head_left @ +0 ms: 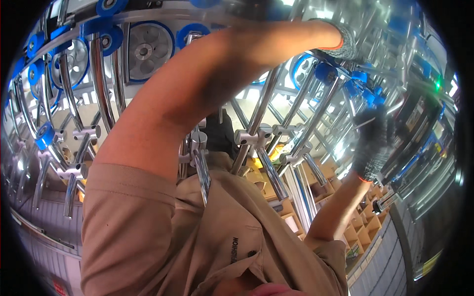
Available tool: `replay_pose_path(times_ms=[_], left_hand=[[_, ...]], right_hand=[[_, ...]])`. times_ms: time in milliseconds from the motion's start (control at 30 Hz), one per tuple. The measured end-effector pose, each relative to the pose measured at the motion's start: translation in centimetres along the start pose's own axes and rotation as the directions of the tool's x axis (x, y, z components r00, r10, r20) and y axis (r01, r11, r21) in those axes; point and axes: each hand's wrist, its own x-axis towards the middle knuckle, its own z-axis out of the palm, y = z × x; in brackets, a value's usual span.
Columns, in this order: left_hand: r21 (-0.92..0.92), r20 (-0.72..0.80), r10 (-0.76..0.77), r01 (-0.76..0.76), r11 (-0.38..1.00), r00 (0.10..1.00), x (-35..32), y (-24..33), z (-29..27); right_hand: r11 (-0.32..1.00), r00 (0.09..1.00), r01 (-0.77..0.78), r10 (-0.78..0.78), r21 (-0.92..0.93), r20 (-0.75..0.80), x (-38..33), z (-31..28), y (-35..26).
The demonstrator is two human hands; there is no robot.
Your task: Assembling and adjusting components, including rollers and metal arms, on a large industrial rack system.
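My left arm crosses the upper part of the head view. My left hand (344, 40), in a grey knitted glove with an orange cuff edge, is up among the metal rods; its fingers are hidden and blurred. To the right, my right hand (373, 143), in a grey glove with a dark palm, is raised and closed around a thin bent metal hex key (396, 106). Just above it are small blue rollers (373, 96) on chrome rods. A chrome rod (333, 93) with a blue-rimmed wheel (302, 71) beside it stands between the two hands.
Chrome rods joined by cross clamps (254, 135) hang in front of my chest. Large blue-rimmed wheels (144, 51) line the upper left. A wooden shelf with compartments (364, 229) lies at lower right. Beyond my right hand runs a dark machine frame (419, 118) with a green light.
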Motion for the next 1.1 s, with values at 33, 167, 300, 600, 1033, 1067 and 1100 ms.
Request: replay_pose_path(times_ms=[33,167,300,600,1033,1067,1100], left_hand=[[-0.024,0.008,-0.013,0.013,1.000,1.000,-0.1,-0.1,0.1],[-0.121,0.037,-0.083,0.087,0.989,0.996,-0.5,-0.1,0.2],[-0.207,0.078,-0.137,0.151,0.967,0.987,-0.4,0.4,0.4],[-0.308,0.167,-0.181,0.226,0.924,0.969,-2.8,2.5,-1.4],[-0.243,0.211,-0.463,0.505,0.828,0.861,-2.8,3.4,-2.9],[-0.247,0.237,-0.446,0.497,0.832,0.863,-2.9,3.7,-3.3],[-0.255,0.186,-0.463,0.497,0.829,0.867,-3.3,4.1,-3.7]], right_hand=[[0.999,1.000,-0.019,0.019,-0.043,-0.009,-0.5,0.6,0.0],[0.941,0.997,0.038,-0.015,-0.336,0.071,-2.3,0.4,2.3],[0.940,0.977,-0.166,0.198,-0.299,0.078,-4.1,-0.3,3.5],[0.972,0.991,-0.123,0.133,-0.199,0.033,-1.5,1.6,2.0],[0.861,0.879,0.463,-0.414,-0.210,0.236,15.0,5.7,2.8],[0.981,0.973,0.177,-0.187,0.079,0.135,14.1,6.1,1.5],[0.918,0.991,-0.114,0.077,0.379,0.110,13.1,6.7,0.2]])
